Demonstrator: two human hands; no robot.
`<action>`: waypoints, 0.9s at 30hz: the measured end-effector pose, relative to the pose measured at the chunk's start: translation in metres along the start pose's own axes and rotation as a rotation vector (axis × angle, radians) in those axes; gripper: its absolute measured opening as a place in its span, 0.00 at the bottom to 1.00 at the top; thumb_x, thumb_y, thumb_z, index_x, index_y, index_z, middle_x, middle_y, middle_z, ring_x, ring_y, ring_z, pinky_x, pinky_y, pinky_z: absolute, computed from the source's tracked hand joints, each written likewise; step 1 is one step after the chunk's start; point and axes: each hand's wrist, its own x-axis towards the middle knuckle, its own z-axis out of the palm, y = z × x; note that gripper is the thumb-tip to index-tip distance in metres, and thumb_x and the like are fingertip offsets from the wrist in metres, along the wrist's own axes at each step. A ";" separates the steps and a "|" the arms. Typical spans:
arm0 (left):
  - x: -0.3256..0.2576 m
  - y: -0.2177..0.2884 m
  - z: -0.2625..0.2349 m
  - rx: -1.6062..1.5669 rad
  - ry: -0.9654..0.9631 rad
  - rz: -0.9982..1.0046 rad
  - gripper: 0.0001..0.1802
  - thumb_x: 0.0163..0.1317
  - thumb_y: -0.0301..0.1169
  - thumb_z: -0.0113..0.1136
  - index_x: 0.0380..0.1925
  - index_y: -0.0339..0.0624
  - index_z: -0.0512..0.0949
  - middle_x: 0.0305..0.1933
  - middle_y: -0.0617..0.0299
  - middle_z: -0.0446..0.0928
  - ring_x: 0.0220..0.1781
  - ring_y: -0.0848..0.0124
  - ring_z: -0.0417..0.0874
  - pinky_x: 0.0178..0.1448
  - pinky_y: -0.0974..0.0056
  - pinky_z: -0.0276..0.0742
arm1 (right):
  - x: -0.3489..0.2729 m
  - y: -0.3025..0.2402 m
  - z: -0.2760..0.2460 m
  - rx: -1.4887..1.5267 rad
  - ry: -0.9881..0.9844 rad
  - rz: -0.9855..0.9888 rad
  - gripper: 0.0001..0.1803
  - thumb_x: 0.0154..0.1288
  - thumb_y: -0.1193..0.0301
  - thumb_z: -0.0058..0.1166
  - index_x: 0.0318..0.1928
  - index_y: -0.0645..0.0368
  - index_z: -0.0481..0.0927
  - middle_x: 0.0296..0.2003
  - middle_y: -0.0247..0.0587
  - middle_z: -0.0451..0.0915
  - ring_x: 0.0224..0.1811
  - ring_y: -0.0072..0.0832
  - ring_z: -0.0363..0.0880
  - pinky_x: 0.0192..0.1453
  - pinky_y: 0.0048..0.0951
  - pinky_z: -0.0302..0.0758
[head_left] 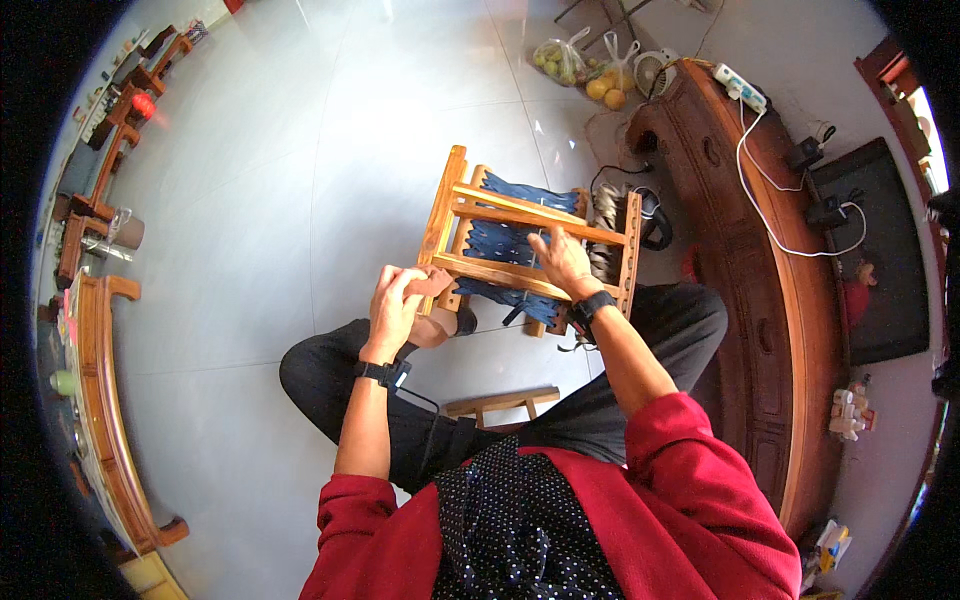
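Observation:
A folding wooden stool [540, 210] with a blue woven seat stands tipped between my knees, its slatted frame facing up. My left hand [395, 305] is closed at the frame's near left corner, pinching a small flat brown piece [428, 282] against the wood; I cannot make out what the piece is. Over the middle bars lies my right hand [566, 265], its fingers bent round the frame. Part of the stool's lower legs is hidden behind my hands. Black bands circle both wrists.
A dark red wooden cabinet [740, 230] runs along my right, with a white power strip [740, 85] and cables on top. Bags of fruit [605, 85] and a small fan [652, 75] sit beyond it. Below the stool is a wooden piece [505, 402]. Wooden furniture [105, 400] lines the left.

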 end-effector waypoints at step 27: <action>0.010 -0.009 -0.010 -0.012 -0.155 0.007 0.16 0.55 0.18 0.64 0.44 0.44 0.79 0.43 0.57 0.72 0.45 0.56 0.80 0.47 0.58 0.79 | -0.007 0.007 0.055 -0.182 -0.056 -0.231 0.31 0.76 0.57 0.37 0.22 0.60 0.83 0.26 0.57 0.84 0.29 0.52 0.85 0.35 0.48 0.83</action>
